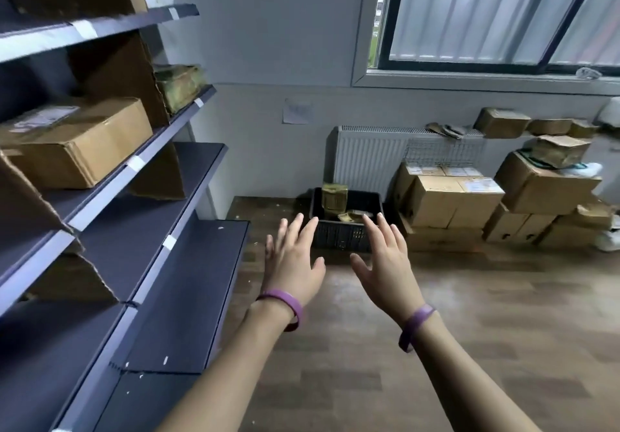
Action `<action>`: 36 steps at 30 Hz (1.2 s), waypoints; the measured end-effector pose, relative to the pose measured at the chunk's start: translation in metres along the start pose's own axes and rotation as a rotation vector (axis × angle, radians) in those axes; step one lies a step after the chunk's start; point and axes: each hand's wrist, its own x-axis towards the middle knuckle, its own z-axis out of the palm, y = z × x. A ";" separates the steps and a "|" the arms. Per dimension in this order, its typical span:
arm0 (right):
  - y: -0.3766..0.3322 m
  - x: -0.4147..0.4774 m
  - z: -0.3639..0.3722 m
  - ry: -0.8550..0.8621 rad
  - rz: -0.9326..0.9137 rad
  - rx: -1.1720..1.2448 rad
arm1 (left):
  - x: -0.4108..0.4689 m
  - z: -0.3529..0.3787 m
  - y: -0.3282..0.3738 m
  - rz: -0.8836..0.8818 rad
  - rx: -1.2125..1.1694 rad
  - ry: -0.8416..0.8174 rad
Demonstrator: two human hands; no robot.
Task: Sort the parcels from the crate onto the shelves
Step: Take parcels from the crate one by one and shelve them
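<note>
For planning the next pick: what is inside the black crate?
An upright parcel stands in the crate, a flat parcel lies beside it. The near wall hides the bottom.

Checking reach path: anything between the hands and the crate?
Nothing. In the head view left hand and right hand overlap the crate; only floor beneath.

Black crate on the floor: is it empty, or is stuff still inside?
Not empty. The crate holds a tall yellowish parcel standing at the back and a smaller parcel lying beside it.

Bare floor (436, 331) leads to the crate (339, 233) at centre frame; shelves (188, 264) crowd the left, stacked boxes (469, 203) the right.
</note>
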 end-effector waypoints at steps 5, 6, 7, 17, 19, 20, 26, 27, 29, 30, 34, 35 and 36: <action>0.038 0.057 0.027 -0.006 0.048 -0.009 | 0.076 0.022 0.000 0.020 0.006 -0.042; 0.047 0.070 0.032 -0.008 0.053 -0.008 | 0.091 0.028 0.001 0.027 0.009 -0.045; 0.057 0.084 0.038 -0.008 0.061 -0.003 | 0.108 0.033 0.001 0.031 0.014 -0.048; 0.174 0.257 0.091 -0.100 0.122 0.001 | 0.306 0.091 0.014 -0.022 0.044 -0.083; 0.193 0.294 0.097 -0.113 0.105 -0.004 | 0.344 0.099 0.020 -0.031 0.048 -0.074; 0.201 0.313 0.100 -0.118 0.094 -0.011 | 0.362 0.102 0.022 -0.034 0.049 -0.072; 0.245 0.403 0.129 -0.168 0.033 -0.060 | 0.463 0.121 0.024 -0.058 0.057 -0.065; 0.251 0.416 0.136 -0.180 0.031 -0.067 | 0.478 0.125 0.022 -0.060 0.055 -0.069; 0.264 0.438 0.150 -0.197 0.033 -0.072 | 0.505 0.135 0.016 -0.067 0.048 -0.087; 0.270 0.449 0.158 -0.202 0.035 -0.072 | 0.519 0.140 0.011 -0.076 0.045 -0.099; 0.299 0.495 0.197 -0.244 0.062 -0.113 | 0.585 0.166 -0.013 -0.117 0.033 -0.156; 0.307 0.509 0.208 -0.254 0.075 -0.126 | 0.606 0.173 -0.020 -0.118 0.025 -0.169; 0.315 0.526 0.220 -0.260 0.088 -0.137 | 0.629 0.180 -0.026 -0.114 0.021 -0.180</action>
